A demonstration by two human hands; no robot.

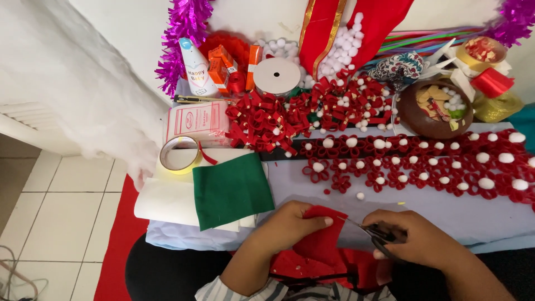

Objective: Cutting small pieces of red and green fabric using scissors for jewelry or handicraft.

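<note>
Left hand (287,226) pinches a piece of red felt (317,242) at the near edge of the table, thumb on top w/ fingers curled under, holding it up off the lap. Right hand (415,239) is closed round the handles of black scissors (372,231), blades pointing left & touching the felt's right edge; can't tell how far the blades are parted. More red felt lies bunched on the lap just below both hands. Left of the hands, a folded green felt sheet (231,189) lies on white paper (167,200), near a roll of yellow tape (179,155) w/ a pink packet (198,121) just beyond it. Across the middle of the pale blue tabletop (473,214), rows of red ribbon flowers w/ white pompom centres (423,161) run off to the right; a loose heap of red ribbon loops (267,122) sits farther back, center-left. Far side: a white ribbon spool (277,76), orange boxes (220,67), a white party cone hat (196,67), purple tinsel (181,36) & a pile of white pompoms (340,53) by red cloth w/ gold trim (323,28). Far right, a brown bowl (409,114) holds scraps, next to red & gold ribbon rolls (490,83). Tiled floor (50,217) shows at left.
</note>
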